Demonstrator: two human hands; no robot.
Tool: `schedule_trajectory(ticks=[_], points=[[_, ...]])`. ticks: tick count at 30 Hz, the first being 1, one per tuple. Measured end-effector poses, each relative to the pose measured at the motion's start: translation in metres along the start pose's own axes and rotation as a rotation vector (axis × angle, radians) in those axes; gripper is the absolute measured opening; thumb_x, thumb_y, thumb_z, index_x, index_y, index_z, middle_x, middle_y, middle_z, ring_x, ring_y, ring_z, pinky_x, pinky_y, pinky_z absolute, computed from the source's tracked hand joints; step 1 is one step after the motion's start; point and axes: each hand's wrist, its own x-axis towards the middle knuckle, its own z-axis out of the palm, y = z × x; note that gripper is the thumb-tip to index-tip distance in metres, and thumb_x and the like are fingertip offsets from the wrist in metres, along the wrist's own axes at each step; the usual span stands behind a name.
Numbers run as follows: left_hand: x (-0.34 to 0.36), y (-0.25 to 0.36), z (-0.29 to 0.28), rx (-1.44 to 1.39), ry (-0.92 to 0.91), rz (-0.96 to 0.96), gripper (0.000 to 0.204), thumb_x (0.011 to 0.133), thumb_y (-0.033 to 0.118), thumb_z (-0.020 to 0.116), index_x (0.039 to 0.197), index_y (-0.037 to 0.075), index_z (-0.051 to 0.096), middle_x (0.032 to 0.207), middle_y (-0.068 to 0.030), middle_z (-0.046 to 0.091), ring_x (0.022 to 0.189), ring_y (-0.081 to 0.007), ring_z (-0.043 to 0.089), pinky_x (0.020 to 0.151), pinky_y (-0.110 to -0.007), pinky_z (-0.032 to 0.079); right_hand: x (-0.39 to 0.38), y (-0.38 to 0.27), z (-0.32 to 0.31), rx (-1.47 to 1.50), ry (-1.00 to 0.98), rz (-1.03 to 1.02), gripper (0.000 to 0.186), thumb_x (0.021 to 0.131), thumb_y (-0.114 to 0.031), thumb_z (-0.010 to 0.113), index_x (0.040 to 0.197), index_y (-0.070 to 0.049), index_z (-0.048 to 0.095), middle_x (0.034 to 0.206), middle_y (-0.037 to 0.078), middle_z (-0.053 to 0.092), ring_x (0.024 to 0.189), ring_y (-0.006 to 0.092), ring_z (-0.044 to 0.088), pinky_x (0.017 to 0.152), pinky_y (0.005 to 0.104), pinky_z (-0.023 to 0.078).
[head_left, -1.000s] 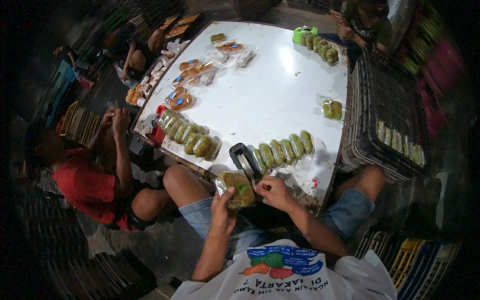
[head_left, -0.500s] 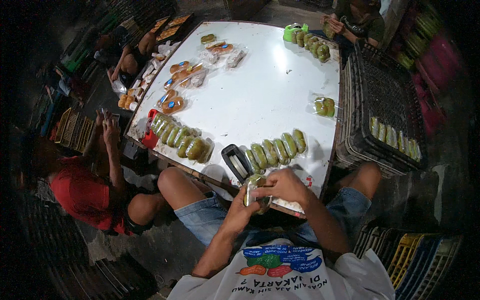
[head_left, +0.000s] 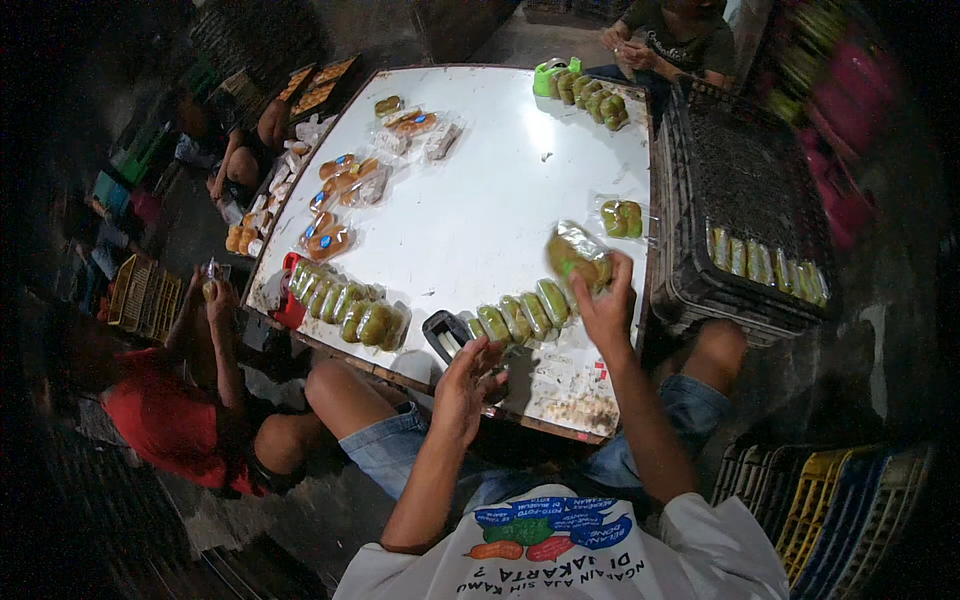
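Observation:
My right hand (head_left: pixel 608 308) grips a clear plastic pack of green buns (head_left: pixel 575 252), raised over the right part of the white table. Below and left of it, a row of wrapped green buns (head_left: pixel 515 318) lies on the tabletop. My left hand (head_left: pixel 468 385) is at the near edge with its fingers apart and nothing in it. Just beyond its fingertips stands a black tape dispenser (head_left: pixel 443 335) with a pale roll. Another pack of green buns (head_left: pixel 621 218) rests by the right edge, beyond my right hand.
Wrapped green buns (head_left: pixel 345 308) line up beside a red tape dispenser (head_left: pixel 290 295) at left. Brown bun packs (head_left: pixel 327 237) lie farther back. Stacked black crates (head_left: pixel 740 190) flank the table's right. A person in red (head_left: pixel 165 405) sits at left; others work farther off.
The pack that was between both hands near the table edge is now in my right hand, carried forward and right. My left hand has let go and opened.

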Motion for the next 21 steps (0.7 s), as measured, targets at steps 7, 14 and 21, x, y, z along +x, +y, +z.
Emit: schedule_trajectory(ticks=[7,14,21], points=[[0.113,-0.067,-0.010,0.867,0.017,0.382,0.081,0.085,0.038,0.077,0.145,-0.003,0.042,0.141,-0.0236,0.051,0.128,-0.0380,0.051,0.108,-0.048,0.040,0.020,0.069,0.016,-0.416,-0.450,0.167,0.080,0.074,-0.054,0.081,0.128,-0.002,0.052,0.119,0.027,0.060,0.113,0.0436,0.060,0.094,0.0472,0.050],[0.121,-0.088,0.062,1.384,0.244,0.512,0.110,0.072,0.027,0.087,0.151,-0.007,0.019,0.139,-0.0372,0.038,0.126,-0.0528,0.043,0.107,-0.055,0.037,0.033,0.084,0.013,-0.706,-0.773,0.105,0.135,0.066,-0.063,0.082,0.159,-0.010,-0.001,0.149,0.036,0.029,0.131,0.0514,0.045,0.109,0.0533,0.041],[0.163,-0.085,0.056,0.873,0.162,0.345,0.095,0.072,0.018,0.087,0.146,-0.002,0.031,0.129,-0.0247,0.057,0.123,-0.0334,0.057,0.103,-0.047,0.047,0.040,0.088,-0.005,-0.309,-0.674,0.359,0.132,0.066,-0.060,0.084,0.159,-0.009,0.006,0.151,0.038,0.031,0.138,0.0503,0.039,0.112,0.0527,0.039]])
